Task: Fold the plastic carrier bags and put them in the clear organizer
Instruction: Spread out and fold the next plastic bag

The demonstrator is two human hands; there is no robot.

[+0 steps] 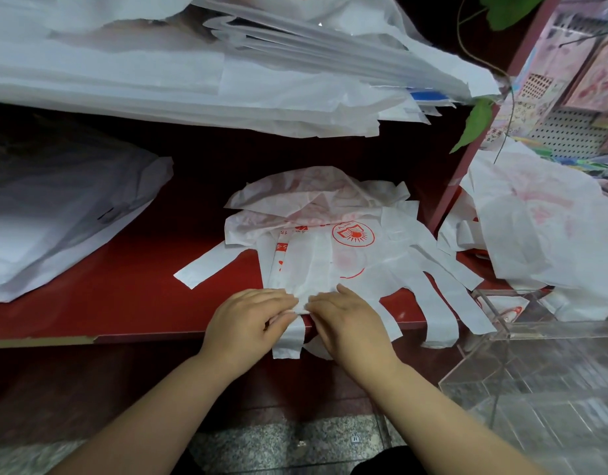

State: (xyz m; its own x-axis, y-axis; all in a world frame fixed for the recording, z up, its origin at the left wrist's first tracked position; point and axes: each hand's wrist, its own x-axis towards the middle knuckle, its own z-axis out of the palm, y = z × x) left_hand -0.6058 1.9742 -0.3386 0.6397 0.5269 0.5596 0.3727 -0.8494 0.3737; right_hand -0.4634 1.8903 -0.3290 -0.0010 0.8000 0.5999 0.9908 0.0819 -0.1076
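A white carrier bag with red print (309,265), folded lengthwise into a narrow strip, lies on the red shelf (124,303) atop a pile of similar bags (316,200). My left hand (247,323) and my right hand (347,320) meet at the strip's near end by the shelf's front edge, fingertips pinching the plastic. The strip's handles hang over the edge between my hands. The clear organizer (542,382) stands at the lower right, below and right of my right hand.
A thick stack of large white bags (193,73) overhangs from the shelf above. More white plastic (55,214) lies at the left. A red upright post (467,166) bounds the shelf on the right, with crumpled bags (535,228) beyond it. Speckled floor lies below.
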